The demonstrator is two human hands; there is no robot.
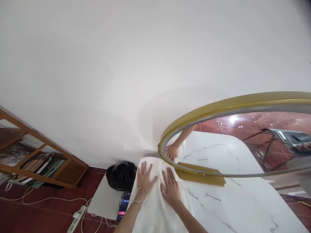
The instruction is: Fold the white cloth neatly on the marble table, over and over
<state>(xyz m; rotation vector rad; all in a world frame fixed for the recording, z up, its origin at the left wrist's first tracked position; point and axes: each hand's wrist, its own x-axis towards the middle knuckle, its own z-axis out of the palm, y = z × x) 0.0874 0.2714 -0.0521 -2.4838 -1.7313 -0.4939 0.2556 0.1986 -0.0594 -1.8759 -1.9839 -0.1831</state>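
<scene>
A white cloth (155, 210) lies over the left end of a white marble-patterned table (218, 207). My left hand (145, 179) rests flat on the cloth with its fingers spread, bracelets on the wrist. To its right my right hand (171, 188), wearing a ring, also lies palm down on the cloth, fingers stretched out. Neither hand holds anything. Close beyond the right hand stands a gold-framed oval mirror (218, 105) on a gold base (201, 177); one hand and part of the cloth are reflected in it.
Left of the cloth, a black bag (121, 176) and a phone (123, 204) sit on a pale surface (102, 200). A wooden shelf (73, 171) with papers stands at far left. A power strip (76, 220) and cables lie on the red floor.
</scene>
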